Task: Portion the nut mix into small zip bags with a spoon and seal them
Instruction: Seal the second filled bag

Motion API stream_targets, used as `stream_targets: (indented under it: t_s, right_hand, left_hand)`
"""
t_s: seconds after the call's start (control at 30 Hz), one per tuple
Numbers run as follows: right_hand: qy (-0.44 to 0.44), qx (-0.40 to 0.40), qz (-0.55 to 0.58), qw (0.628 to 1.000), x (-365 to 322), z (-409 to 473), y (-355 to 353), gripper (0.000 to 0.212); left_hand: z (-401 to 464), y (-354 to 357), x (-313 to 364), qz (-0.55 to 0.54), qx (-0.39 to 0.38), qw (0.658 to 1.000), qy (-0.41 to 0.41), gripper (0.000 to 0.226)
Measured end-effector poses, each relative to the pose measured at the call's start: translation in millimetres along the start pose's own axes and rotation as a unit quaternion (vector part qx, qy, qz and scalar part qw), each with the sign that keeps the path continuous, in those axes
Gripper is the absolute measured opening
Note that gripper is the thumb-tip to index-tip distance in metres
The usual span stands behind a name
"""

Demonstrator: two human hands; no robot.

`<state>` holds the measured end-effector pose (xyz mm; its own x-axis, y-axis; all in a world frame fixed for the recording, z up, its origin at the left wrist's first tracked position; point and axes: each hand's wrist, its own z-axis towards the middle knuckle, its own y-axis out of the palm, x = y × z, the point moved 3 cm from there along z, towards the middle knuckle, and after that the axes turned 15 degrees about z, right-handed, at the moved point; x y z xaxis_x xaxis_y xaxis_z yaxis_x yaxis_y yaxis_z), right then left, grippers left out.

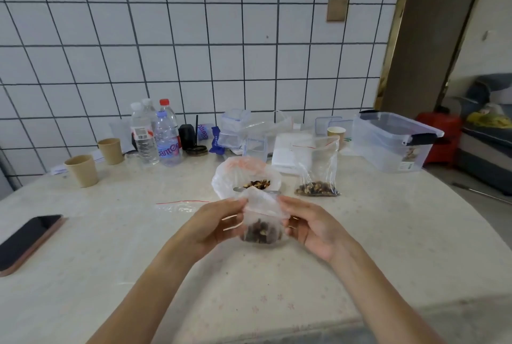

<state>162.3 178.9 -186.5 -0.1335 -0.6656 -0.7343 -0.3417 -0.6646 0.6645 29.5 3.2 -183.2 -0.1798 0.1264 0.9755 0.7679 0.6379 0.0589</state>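
Clear plastic, the small zip bag (261, 228) with nuts in its bottom is pinched on both sides by the left hand (214, 225) and right hand (313, 228), above the table (110, 260) middle, just before the open nut-mix bag (245, 177) holding a spoon (239, 189).

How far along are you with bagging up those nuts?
One small filled bag already stands on the table, right of the big nut bag; whether it is sealed I cannot tell. Both hands, left hand and right hand, hold a second filled bag by its top, apparently sealing it. Nuts remain in the big bag, with the spoon, and an empty zip bag waits.
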Motion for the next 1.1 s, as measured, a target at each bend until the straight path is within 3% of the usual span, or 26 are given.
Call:
stream_targets:
  t_s: [0.13, 0.23, 0.27, 0.33, 0.4, 0.47, 0.6, 0.73, 0.77, 0.83, 0.87, 0.97, 1.0, 1.03, 1.07, 1.1]
  right_hand:
    - [-0.110, 0.078, -0.094, 0.986, 7, -4, 3, 0.024]
    - [-0.104, 0.094, -0.111, 0.984, 14, -9, 3, 0.017]
    - [-0.080, 0.098, -0.124, 0.984, 16, -11, 2, 0.016]
    - [-0.001, 0.103, -0.174, 0.979, 21, -14, -1, 0.036]
    - [0.071, 0.084, -0.161, 0.981, 27, -15, -6, 0.048]
    - [0.102, 0.044, -0.102, 0.989, 28, -14, -6, 0.041]
    - [0.074, -0.008, 0.009, 0.997, 21, -9, -8, 0.028]
    - [-0.007, 0.013, -0.074, 0.997, 12, -2, -8, 0.024]
    - [-0.050, 0.036, -0.119, 0.991, 9, -1, -7, 0.021]
    - [-0.181, 0.071, -0.242, 0.951, 3, -1, -2, 0.011]
    - [-0.251, 0.088, -0.327, 0.907, 0, -2, 2, 0.016]
    - [-0.345, 0.124, -0.557, 0.745, 1, 0, 14, 0.021]
    - [-0.336, 0.130, -0.582, 0.729, 3, 1, 17, 0.018]
    - [-0.317, 0.137, -0.571, 0.744, 3, 4, 17, 0.015]
    - [-0.292, 0.143, -0.516, 0.793, 2, 6, 15, 0.011]
    - [-0.254, 0.144, -0.431, 0.854, 0, 8, 13, 0.008]
  left_hand:
    - [-3, 3, -4, 0.169, 0.175, 0.967, 0.076, 0.012]
    - [-8, 11, -6, 0.217, 0.237, 0.941, 0.109, 0.009]
    - [-9, 12, -8, 0.218, 0.240, 0.939, 0.113, 0.010]
    - [-10, 11, -11, 0.182, 0.215, 0.953, 0.108, 0.017]
    - [-9, 11, -15, 0.133, 0.138, 0.979, 0.072, 0.022]
    - [-11, 10, -15, 0.123, 0.089, 0.987, 0.044, 0.029]
    - [-13, 8, -10, 0.109, 0.053, 0.992, 0.027, 0.040]
    - [-12, 4, -4, 0.114, 0.115, 0.986, 0.044, 0.015]
    - [-11, 3, -2, 0.128, 0.145, 0.979, 0.056, 0.022]
    - [-9, 4, 4, 0.202, 0.211, 0.952, 0.095, 0.034]
    - [-9, 7, 8, 0.271, 0.240, 0.923, 0.127, 0.033]
    - [-11, 18, 18, 0.543, 0.269, 0.777, 0.169, 0.024]
    - [-10, 20, 20, 0.598, 0.268, 0.739, 0.158, 0.020]
    - [-10, 19, 21, 0.618, 0.267, 0.724, 0.148, 0.014]
    - [-9, 18, 21, 0.611, 0.263, 0.734, 0.137, 0.010]
    - [-8, 17, 21, 0.563, 0.254, 0.777, 0.120, 0.009]
